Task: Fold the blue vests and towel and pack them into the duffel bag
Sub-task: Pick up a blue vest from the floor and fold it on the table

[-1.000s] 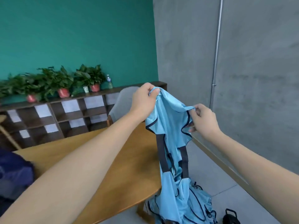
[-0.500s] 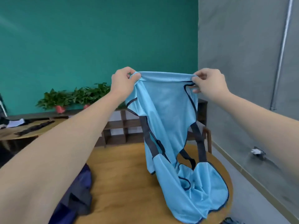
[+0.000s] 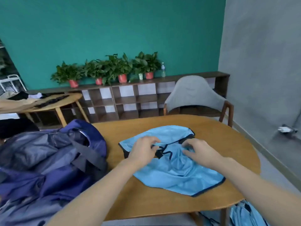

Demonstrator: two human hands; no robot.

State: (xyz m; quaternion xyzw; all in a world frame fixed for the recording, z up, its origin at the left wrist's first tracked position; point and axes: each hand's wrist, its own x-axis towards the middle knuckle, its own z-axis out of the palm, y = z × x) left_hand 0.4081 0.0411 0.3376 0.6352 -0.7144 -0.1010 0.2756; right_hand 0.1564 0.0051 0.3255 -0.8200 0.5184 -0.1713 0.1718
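Head view: a light blue mesh vest with dark trim [image 3: 175, 170] lies unfolded on the wooden bench [image 3: 228, 144], left hand [image 3: 143, 150] and right hand [image 3: 199, 150] pinching its upper edge. Navy fabric duffel bag [image 3: 48, 160], left of the left hand, seemingly awaits everything; folding has barely begun.

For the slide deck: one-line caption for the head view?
Both hands pinch a blue vest on the table beside the duffel bag.

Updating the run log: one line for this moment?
light blue mesh vest: flat on table | left hand: pinching strap | right hand: gripping fabric | navy duffel bag: unpacked
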